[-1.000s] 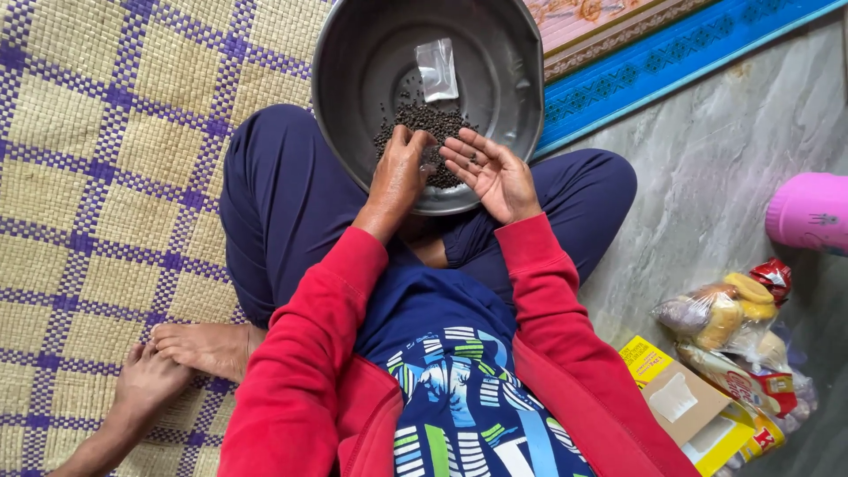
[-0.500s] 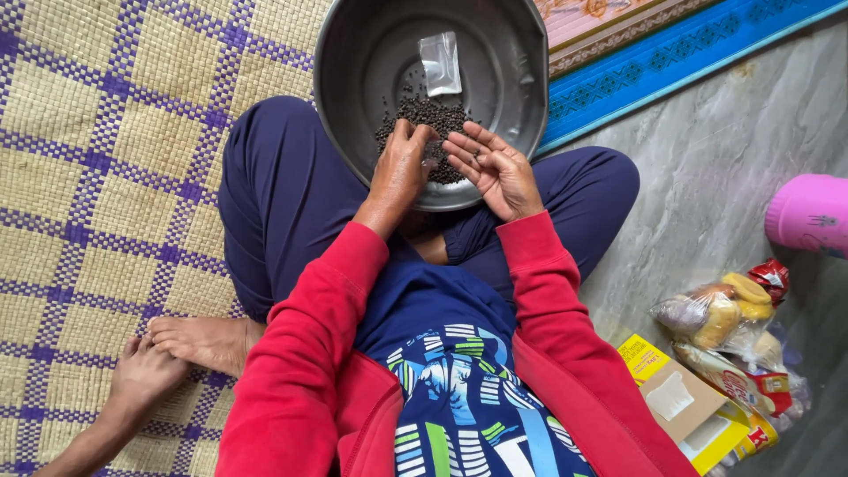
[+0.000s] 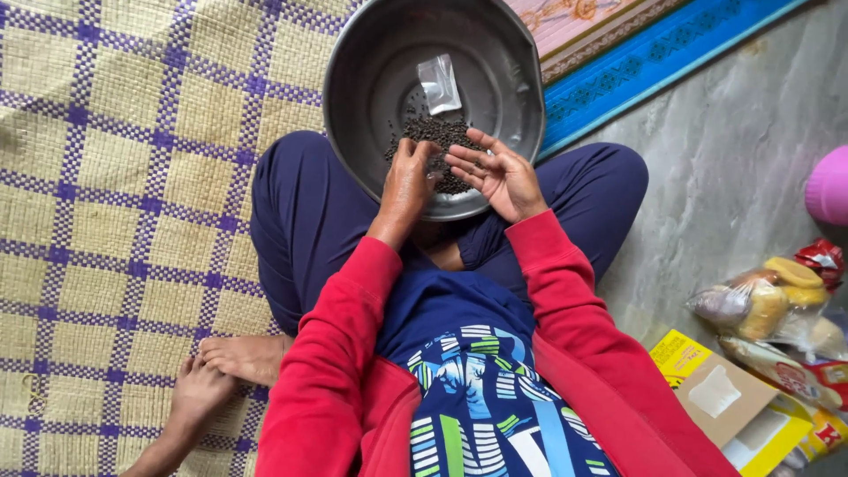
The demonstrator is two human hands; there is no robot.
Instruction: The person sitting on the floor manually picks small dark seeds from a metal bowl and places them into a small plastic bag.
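Observation:
A round grey metal basin (image 3: 371,62) rests on my crossed legs in dark blue trousers. Inside it lies a pile of small black seeds (image 3: 437,132) and an empty clear plastic sachet (image 3: 439,84). My left hand (image 3: 408,181) lies palm down over the near edge of the seeds, fingers curled into them. My right hand (image 3: 499,172) is beside it, palm up and fingers spread, with nothing gripped. Both arms wear red sleeves.
A yellow and purple checked woven mat (image 3: 115,177) covers the floor on the left. Another person's hand (image 3: 199,393) touches my bare foot (image 3: 247,358). Bagged food (image 3: 760,305), a yellow box (image 3: 733,402) and a pink object (image 3: 830,185) lie on grey stone at the right.
My hands have shifted only slightly over the seeds. The other person's hand stays at my foot.

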